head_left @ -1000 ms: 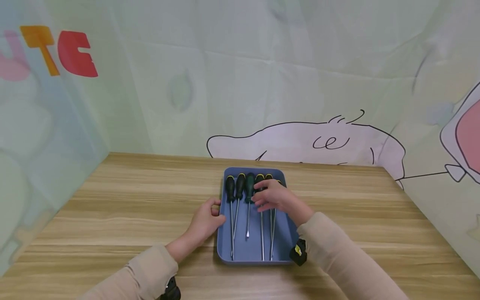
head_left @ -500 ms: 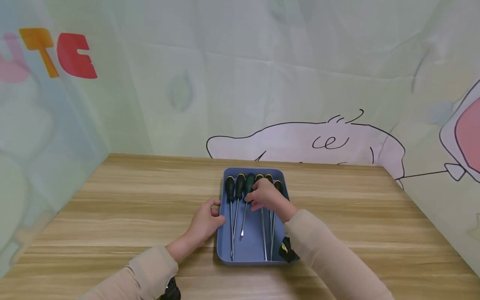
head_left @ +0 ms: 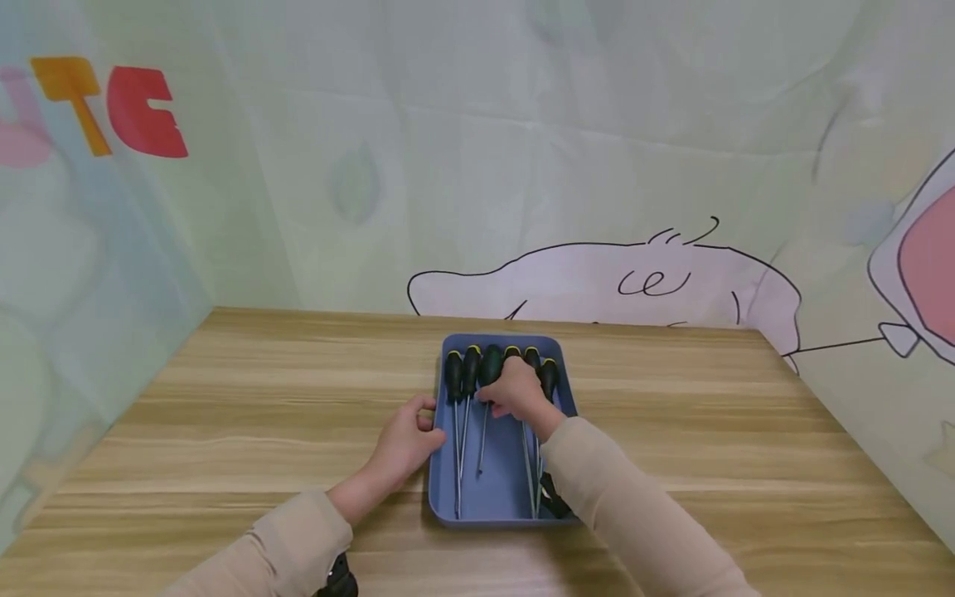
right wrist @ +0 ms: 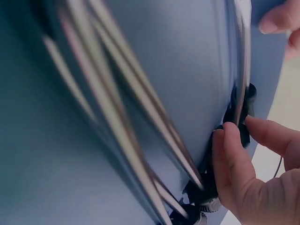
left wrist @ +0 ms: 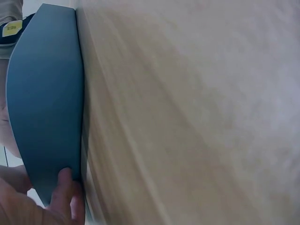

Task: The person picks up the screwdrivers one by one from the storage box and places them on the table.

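A blue-grey rectangular tray (head_left: 496,497) holds several screwdrivers side by side, handles at the far end. My left hand (head_left: 403,439) grips the tray's left edge, thumb over the rim; the left wrist view has its fingers against the tray's outer wall (left wrist: 47,103). With the fingertips of my right hand (head_left: 518,390) I pinch the lower handle of the dark green screwdriver (head_left: 490,363), the shorter one near the middle. Two black-handled screwdrivers with yellow ends, one of them this black screwdriver (head_left: 454,377), lie left of it. Others lie to the right, partly hidden by my right hand and sleeve.
The tray stands on a wood-grain table (head_left: 298,373). Behind the table hangs a printed backdrop (head_left: 477,166) with a cartoon figure and letters. The right wrist's dark camera (head_left: 552,497) hangs low over the tray's near right corner.
My right hand has moved left and closed its fingertips on the green screwdriver, whose tip has swung left. My left hand has stayed on the tray's edge.
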A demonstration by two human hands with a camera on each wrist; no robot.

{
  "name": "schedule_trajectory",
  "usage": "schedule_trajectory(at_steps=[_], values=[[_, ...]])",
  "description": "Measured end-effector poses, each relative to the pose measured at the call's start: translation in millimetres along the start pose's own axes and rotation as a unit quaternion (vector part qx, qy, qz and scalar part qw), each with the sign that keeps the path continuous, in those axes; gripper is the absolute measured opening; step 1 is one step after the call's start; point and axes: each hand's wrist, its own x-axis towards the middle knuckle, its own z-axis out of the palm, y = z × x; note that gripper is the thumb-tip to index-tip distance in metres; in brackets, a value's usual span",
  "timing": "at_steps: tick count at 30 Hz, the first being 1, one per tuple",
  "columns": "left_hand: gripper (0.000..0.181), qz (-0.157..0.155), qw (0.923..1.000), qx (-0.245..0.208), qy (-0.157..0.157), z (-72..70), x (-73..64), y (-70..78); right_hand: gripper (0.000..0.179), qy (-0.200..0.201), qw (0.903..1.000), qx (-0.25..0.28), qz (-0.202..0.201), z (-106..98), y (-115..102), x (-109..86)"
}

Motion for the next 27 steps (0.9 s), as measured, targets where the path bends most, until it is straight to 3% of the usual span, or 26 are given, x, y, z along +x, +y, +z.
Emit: schedule_trajectory(at_steps=[4,11,21,27], values=[[0.035,0.001,1.0000,0.006,-0.002,-0.3,-0.5,0.5,0.050,0.021,0.9995,-0.022,0.005,6,0,1.8],[0.035,0.001,1.0000,0.004,0.002,-0.8,-1.0,1.2,0.045,0.024,0.9996,0.001,0.011,9,-1,3.8],[0.036,0.004,1.0000,0.001,0.004,-0.1,-1.6,0.4,0.038,-0.016,0.9972,0.066,0.032,0,-2,2.4],[0.036,0.015,0.9998,0.000,0.011,-0.8,-3.1,1.2,0.059,-0.053,0.9903,0.119,0.046,-7,-2,3.0]])
